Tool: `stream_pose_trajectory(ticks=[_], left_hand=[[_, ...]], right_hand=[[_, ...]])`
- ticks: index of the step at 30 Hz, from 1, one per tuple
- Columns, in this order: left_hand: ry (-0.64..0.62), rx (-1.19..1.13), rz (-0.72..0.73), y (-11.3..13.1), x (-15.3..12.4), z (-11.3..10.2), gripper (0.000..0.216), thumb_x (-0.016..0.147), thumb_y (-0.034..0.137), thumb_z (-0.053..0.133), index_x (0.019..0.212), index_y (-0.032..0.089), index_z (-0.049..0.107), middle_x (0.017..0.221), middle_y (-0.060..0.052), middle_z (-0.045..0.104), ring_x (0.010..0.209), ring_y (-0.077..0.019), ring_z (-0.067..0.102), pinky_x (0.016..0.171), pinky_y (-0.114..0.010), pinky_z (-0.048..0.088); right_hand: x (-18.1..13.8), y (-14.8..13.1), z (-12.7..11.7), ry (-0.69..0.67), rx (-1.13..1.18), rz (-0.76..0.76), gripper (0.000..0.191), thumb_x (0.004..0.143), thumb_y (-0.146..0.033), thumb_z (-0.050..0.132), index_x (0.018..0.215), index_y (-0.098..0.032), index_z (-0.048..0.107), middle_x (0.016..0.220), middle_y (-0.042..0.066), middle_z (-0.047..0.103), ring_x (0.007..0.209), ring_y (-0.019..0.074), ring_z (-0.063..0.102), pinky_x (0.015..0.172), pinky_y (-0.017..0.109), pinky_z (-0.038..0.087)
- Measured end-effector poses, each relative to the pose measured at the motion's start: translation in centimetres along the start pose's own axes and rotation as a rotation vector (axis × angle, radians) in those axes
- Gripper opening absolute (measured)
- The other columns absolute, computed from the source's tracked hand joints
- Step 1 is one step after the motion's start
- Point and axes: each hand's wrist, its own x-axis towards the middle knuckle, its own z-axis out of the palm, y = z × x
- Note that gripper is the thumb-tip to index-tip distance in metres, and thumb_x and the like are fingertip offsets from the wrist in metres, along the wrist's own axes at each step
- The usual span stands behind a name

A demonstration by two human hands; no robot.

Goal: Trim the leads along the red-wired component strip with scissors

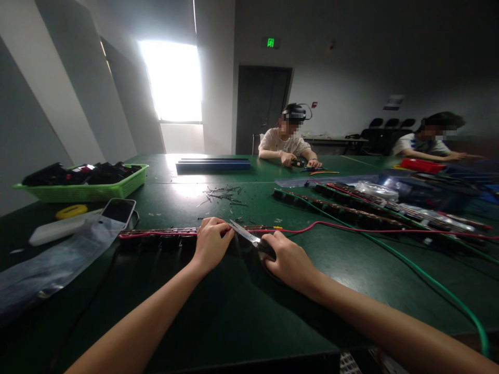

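Observation:
My right hand (290, 257) is closed around the dark handles of a pair of scissors (246, 235). Their metal blades point left, with the tips beside the thumb of my left hand (212, 241). The left fingers are curled and closed over a long dark strip (156, 241) with a red wire running along its top. Whatever is pinched at the fingertips is hidden. From the strip, a red wire (317, 223) runs on to the right, past a small yellow piece (277, 228).
Cut dark bits (222, 194) lie beyond my hands. A green basket (86, 191) of black parts, a phone (119, 210) and a plastic bag (62, 265) are left. More wired strips (335, 205) and a green wire (424, 272) lie right. Two people sit across the table (257, 322).

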Motion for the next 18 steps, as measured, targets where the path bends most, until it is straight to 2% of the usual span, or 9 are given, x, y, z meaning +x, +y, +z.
stream_pose_trajectory(ticks=[11, 15, 18], left_hand=[[-0.005, 0.002, -0.002, 0.04, -0.03, -0.04, 0.022, 0.085, 0.037, 0.057, 0.078, 0.025, 0.075, 0.093, -0.004, 0.067, 0.099, -0.0229, 0.053, 0.092, -0.038, 0.042], [-0.004, 0.003, 0.003, -0.01, 0.00, -0.02, 0.021, 0.084, 0.037, 0.057, 0.078, 0.025, 0.075, 0.093, -0.004, 0.067, 0.099, -0.0230, 0.053, 0.092, -0.038, 0.042], [0.002, 0.004, 0.004, -0.06, 0.04, 0.01, 0.021, 0.084, 0.036, 0.058, 0.077, 0.026, 0.074, 0.092, -0.004, 0.067, 0.099, -0.0228, 0.054, 0.092, -0.038, 0.042]], right_hand=[[0.06, -0.03, -0.24, -0.006, -0.036, -0.027, 0.028, 0.082, -0.031, 0.060, 0.107, -0.019, 0.058, 0.104, 0.007, 0.060, 0.089, 0.0200, 0.058, 0.073, 0.027, 0.038], [0.09, -0.07, -0.36, -0.005, -0.020, -0.039, 0.032, 0.081, -0.039, 0.062, 0.105, -0.018, 0.058, 0.104, 0.007, 0.060, 0.089, 0.0206, 0.058, 0.073, 0.027, 0.039], [0.07, -0.15, -0.42, -0.006, -0.007, -0.034, 0.033, 0.081, -0.038, 0.062, 0.107, -0.018, 0.058, 0.106, 0.008, 0.060, 0.091, 0.0206, 0.058, 0.075, 0.027, 0.039]])
